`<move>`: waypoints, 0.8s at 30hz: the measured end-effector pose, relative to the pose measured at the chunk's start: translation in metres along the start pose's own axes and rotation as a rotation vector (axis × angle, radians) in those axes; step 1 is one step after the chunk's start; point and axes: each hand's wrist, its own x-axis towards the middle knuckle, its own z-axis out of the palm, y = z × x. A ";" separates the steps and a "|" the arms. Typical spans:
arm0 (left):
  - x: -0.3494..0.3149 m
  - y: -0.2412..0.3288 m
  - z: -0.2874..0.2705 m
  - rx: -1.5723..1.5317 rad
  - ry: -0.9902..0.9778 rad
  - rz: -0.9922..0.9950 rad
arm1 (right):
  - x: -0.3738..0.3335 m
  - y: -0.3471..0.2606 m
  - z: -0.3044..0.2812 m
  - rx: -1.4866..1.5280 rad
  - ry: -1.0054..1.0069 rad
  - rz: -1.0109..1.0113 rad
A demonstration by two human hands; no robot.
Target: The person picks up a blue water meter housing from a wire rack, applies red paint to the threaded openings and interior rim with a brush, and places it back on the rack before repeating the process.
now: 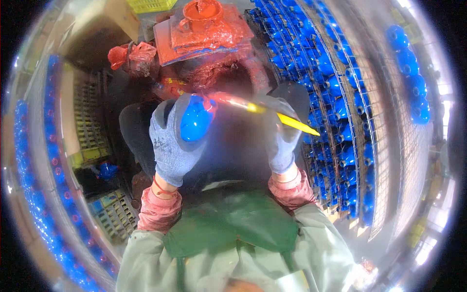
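Head view, left hand (171, 146) gripping blue part (195, 121), red-paint can (202, 10)

Left hand (172, 146) in its grey glove covers the lower and left side of the blue part (195, 121), shape there not readable. Brush (272, 113): bristle end by the blue part is motion-blurred, mid-handle hidden inside the right hand (282, 138). Red paint pot (202, 9) above the blue part is cut by the top edge. Blue pieces on the wire rack (340, 97) right of it are too small to make out.
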 end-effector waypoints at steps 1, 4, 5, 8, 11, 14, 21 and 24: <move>0.001 0.001 -0.003 -0.002 0.002 -0.004 | -0.001 0.002 0.003 -0.002 -0.005 0.000; 0.002 -0.003 -0.011 0.026 -0.051 0.017 | -0.004 0.014 0.011 0.360 0.026 0.041; 0.000 -0.012 -0.014 -0.110 -0.048 -0.008 | -0.002 0.022 0.004 0.502 0.023 0.189; -0.006 -0.047 -0.029 -0.866 -0.027 -0.356 | -0.001 0.029 -0.012 0.174 0.148 0.049; -0.020 -0.076 -0.085 -0.909 0.133 -0.357 | 0.010 0.025 -0.006 0.009 0.238 0.038; -0.018 -0.111 -0.156 -1.421 0.357 -0.433 | 0.011 0.044 0.000 -0.006 0.181 0.197; -0.003 -0.237 -0.325 -0.153 0.454 -0.609 | 0.008 0.064 0.018 -0.056 0.008 0.246; -0.059 -0.345 -0.402 0.290 0.395 -0.800 | 0.009 0.078 0.023 -0.039 0.041 0.307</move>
